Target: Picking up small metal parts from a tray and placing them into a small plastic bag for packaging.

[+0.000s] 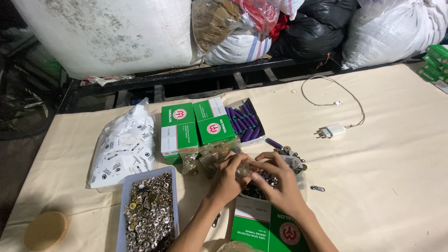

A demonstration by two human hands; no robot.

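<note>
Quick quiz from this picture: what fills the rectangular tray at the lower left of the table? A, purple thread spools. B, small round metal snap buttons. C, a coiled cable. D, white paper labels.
B: the rectangular tray is heaped with small round metal snap buttons, silver with a few brass ones, just to the side of the left hand.

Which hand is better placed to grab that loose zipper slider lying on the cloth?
Right, probably. The zipper slider lies just beyond the right hand; the left hand sits farther across, at the clear bag of fasteners.

shiny metal snaps (150,210), glossy plastic bag (122,147)
</note>
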